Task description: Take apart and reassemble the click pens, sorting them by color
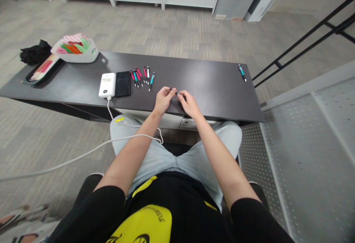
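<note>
Close to the table's front edge, my left hand (163, 99) and my right hand (189, 104) meet around a small pen (176, 93) with black and teal parts. Fingers of both hands are pinched on it, the left at its black end and the right by the teal part. Most of the pen is hidden by my fingers. Left of my hands lies a loose group of several pens (139, 76) in pink, teal and white with black parts. One teal pen (151, 81) is nearest to my left hand. Another teal pen (242, 73) lies alone at the table's right end.
On the dark table (210, 88) are a black phone (122, 84) and a white power bank (107, 85), whose cable (83, 158) runs over my lap. A white basket (88, 54), a dark tray (32, 81) and black cloth (34, 52) occupy the left end. A black metal frame (299, 43) rises at right.
</note>
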### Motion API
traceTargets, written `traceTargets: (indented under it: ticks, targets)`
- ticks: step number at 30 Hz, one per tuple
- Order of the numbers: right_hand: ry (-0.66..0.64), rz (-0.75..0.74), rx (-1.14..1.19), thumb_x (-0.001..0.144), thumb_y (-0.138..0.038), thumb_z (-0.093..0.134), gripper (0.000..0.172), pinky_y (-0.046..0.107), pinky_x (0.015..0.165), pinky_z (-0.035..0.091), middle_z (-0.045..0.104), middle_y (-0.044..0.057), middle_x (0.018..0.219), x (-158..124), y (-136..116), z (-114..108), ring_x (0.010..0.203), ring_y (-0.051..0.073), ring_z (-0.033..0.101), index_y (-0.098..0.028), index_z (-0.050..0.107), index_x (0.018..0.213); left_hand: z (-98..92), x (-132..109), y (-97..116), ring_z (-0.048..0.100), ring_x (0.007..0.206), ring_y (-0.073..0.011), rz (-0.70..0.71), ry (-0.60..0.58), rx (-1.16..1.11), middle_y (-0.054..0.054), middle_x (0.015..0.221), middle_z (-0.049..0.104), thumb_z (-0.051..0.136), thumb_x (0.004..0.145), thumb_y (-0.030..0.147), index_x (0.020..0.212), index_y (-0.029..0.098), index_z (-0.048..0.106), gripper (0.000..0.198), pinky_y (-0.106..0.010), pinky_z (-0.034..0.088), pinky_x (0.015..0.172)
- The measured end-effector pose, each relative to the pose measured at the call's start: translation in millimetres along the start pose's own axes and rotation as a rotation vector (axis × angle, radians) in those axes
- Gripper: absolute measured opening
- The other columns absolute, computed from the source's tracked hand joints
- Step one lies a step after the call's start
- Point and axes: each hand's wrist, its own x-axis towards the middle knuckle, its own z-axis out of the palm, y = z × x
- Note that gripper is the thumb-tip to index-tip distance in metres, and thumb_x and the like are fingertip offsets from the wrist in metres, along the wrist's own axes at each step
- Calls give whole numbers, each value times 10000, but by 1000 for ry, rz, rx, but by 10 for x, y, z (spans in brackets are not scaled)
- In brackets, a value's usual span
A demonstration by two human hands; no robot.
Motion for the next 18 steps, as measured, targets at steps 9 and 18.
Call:
traceTargets:
  ticks: [9, 18]
  targets:
    - [18, -54, -10, 1168, -613, 646, 287, 590, 1199, 671, 846, 113, 1121, 48, 116, 32, 1190, 400, 838, -373, 737, 1040, -107, 216, -276, 837, 851, -188, 125, -78, -32, -12, 918, 882, 1284, 756, 578, 854, 270, 763, 614, -339, 749, 907]
    - [65, -71, -14, 1127, -565, 714, 205, 584, 1208, 683, 804, 134, 1196, 58, 115, 30, 1204, 380, 799, -374, 765, 1077, -125, 252, -338, 831, 863, -187, 161, -94, -17, -22, 945, 884, 1263, 785, 608, 878, 269, 748, 623, -342, 728, 889]
